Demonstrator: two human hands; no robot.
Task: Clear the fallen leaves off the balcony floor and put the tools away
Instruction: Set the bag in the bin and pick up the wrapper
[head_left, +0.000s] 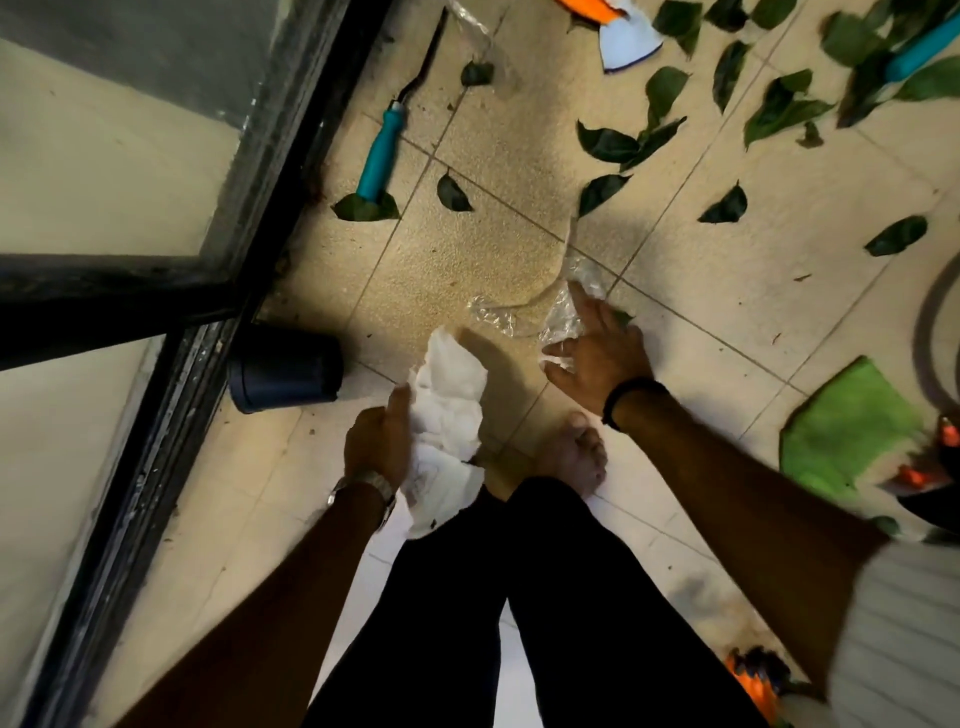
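Observation:
Several dark green leaves (608, 144) lie scattered over the beige tiled floor (467, 249), mostly toward the upper right. My left hand (376, 447) grips a crumpled white bag (449, 410) near my legs. My right hand (597, 353) reaches down with fingers spread onto a clear plastic bag (558, 317) on the floor, a leaf (622, 315) just beyond its fingertips. A teal-handled hand tool (376, 158) lies by the door frame with its end on a leaf. A second teal handle (922, 47) shows at the top right.
A black door frame (218, 270) with glass runs along the left. A dark round pot (285, 366) lies beside it. A green cloth (847, 431) and orange objects (914, 475) sit at the right, an orange and white item (626, 41) at the top. My bare foot (576, 457) stands between my hands.

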